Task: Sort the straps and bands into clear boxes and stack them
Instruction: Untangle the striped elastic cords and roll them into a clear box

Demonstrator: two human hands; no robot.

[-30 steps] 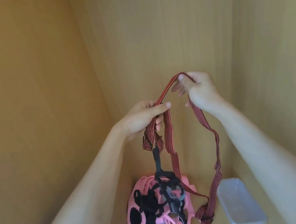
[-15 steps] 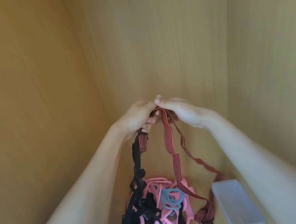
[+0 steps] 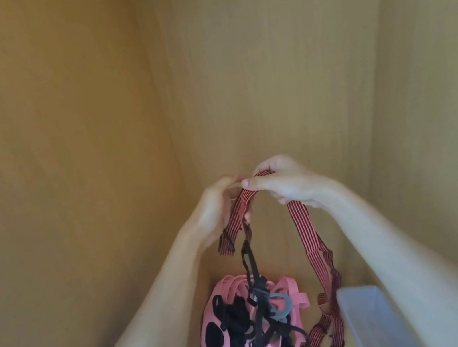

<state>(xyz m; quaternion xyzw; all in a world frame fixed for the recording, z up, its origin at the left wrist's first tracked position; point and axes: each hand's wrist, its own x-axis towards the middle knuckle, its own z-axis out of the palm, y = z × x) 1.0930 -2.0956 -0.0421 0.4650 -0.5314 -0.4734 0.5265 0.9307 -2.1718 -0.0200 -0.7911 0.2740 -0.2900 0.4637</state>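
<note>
Both hands hold a red-and-black striped strap (image 3: 305, 230) up in front of the back wall. My left hand (image 3: 218, 208) grips its short end, which folds down beside a dangling black strap (image 3: 249, 260). My right hand (image 3: 283, 182) pinches the strap at the top of its arch. The long end hangs down to the shelf floor. Below lies a tangled heap of pink bands (image 3: 238, 315) and black straps, with a grey ring (image 3: 281, 306) on top. A clear plastic box (image 3: 375, 327) sits at the lower right.
I am looking into a wooden cabinet compartment with a left wall (image 3: 56, 170), back wall (image 3: 264, 62) and right wall (image 3: 451, 108) close around my arms. The heap and the box fill most of the visible floor.
My hands came together from apart, then my right hand slid a short way right along the striped strap. The black strap hanging from my left hand swung over the heap.
</note>
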